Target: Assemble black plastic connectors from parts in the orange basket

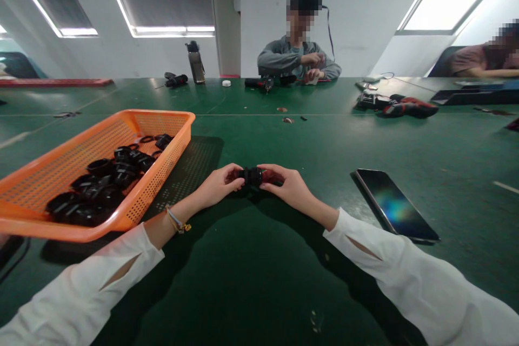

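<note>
A small black cylindrical fitting [253, 176] lies sideways between my two hands, just above or on the green table; I cannot tell which. My left hand [219, 184] pinches its left end between thumb and fingers. The thumb and fingers of my right hand [288, 186] close around its right end. Left of my hands, an orange perforated basket [158, 194] holds several similar black fittings [97, 186] and a few black rings [146, 139]. The fitting's ends are partly hidden by my fingertips.
A phone [395, 203] lies right of my right hand. Farther back are a bottle [196, 64], a dark tool [259, 84] and a red-and-black power tool [409, 107]. One person [300, 57] sits opposite, another [482, 59] at far right. The green table [243, 281] spans the view.
</note>
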A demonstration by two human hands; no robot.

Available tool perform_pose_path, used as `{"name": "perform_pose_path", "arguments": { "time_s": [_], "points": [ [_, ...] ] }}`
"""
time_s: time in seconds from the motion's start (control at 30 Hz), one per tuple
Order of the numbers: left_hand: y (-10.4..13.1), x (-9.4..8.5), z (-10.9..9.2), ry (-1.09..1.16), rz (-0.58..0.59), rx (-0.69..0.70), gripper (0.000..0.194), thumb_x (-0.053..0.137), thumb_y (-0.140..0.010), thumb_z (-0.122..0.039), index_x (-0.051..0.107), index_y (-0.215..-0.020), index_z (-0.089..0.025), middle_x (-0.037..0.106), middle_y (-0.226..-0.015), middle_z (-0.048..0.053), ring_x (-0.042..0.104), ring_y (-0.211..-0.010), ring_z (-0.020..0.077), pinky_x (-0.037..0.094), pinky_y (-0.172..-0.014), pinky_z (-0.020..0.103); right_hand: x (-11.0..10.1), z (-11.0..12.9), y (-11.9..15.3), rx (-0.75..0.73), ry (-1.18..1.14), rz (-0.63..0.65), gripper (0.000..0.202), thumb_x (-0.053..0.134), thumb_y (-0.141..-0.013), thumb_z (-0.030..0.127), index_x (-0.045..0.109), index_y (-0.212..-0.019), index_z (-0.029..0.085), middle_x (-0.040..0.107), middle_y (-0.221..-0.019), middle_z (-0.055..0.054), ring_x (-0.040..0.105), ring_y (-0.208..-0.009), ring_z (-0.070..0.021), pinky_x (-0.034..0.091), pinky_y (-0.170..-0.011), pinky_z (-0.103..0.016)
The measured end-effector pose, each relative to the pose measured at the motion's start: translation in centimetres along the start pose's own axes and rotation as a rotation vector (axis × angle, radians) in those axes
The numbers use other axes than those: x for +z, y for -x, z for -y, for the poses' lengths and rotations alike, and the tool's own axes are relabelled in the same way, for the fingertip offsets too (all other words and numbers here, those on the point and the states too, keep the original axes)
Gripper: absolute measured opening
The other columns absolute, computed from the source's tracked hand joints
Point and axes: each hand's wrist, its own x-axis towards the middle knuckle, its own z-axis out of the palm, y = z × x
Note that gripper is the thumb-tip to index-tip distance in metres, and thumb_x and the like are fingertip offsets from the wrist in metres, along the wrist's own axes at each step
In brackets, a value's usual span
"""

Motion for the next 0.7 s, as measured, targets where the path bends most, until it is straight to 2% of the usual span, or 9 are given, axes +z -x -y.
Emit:
{"name": "perform_pose_path", "arguments": {
  "time_s": [0.7],
  "points": [
    [0.06,0.02,-0.18,-0.016,0.002,0.007,0.022,0.057,-0.073,-0.031,0.052,-0.089,-0.016,0.058,-0.071,-0.002,0.057,-0.062,0.0126,0.05,-0.065,0.028,-0.11,0.16,0.12,0.007,0.045,0.017,0.042,0.067,-0.069,0.019,0.064,-0.111,0.02,0.072,-0.082,-0.003,0.068,-0.073,-0.0158,0.056,-0.074,-0.033]
  ]
}}
